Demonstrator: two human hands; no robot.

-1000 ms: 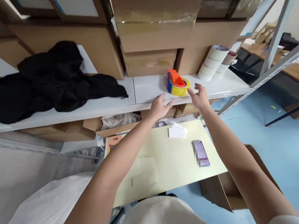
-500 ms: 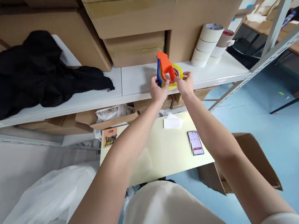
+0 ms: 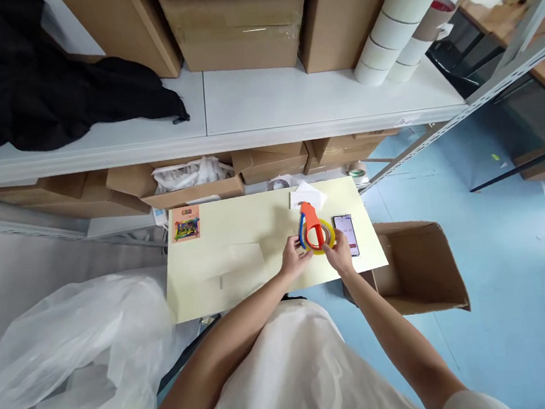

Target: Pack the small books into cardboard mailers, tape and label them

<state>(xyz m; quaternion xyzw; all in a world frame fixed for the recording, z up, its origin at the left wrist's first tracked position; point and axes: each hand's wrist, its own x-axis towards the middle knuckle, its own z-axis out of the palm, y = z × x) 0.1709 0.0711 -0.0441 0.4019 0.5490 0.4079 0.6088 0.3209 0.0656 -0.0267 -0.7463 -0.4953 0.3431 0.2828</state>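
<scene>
Just right of the frame's centre, the tape dispenser (image 3: 308, 216) sits between the left hand (image 3: 294, 259) and the right hand (image 3: 340, 255), fingers of both gripping its sides. A phone (image 3: 347, 227) lies beside the right hand. Below them runs the near edge of the table (image 3: 240, 221), mostly open leftward to an orange card (image 3: 186, 224).

The tape dispenser (image 3: 309, 216), which sat on the white shelf (image 3: 280, 102) a second ago, has come off it and is now held over the pale yellow surface (image 3: 235, 220). The left hand (image 3: 295, 257) and right hand (image 3: 340, 254) (both empty at first) have closed on it and drawn back toward the body
</scene>
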